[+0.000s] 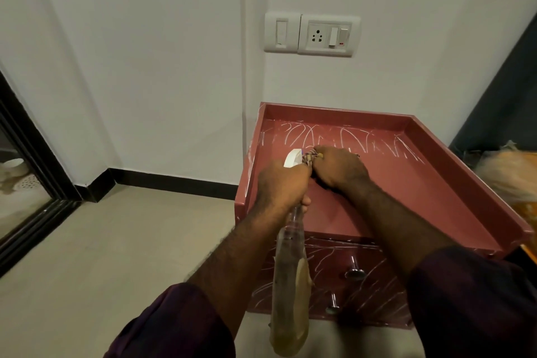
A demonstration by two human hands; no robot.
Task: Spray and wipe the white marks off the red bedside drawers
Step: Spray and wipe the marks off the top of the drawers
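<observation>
So the left hand (pixel 280 183) is wrapped round the neck of the one spray bottle (pixel 290 285). It's clear plastic, part full of yellowish liquid, so probably light but a bit slick. I'd grab it at the neck by the trigger. Just right of it, the right hand (pixel 340 171) has its fingers bunched on the one cloth (pixel 309 157), soft and floppy, on top of the red drawers (pixel 377 212). White marks (pixel 348 139) cover the far top and the front, where I count two knobs (pixel 355 272).
</observation>
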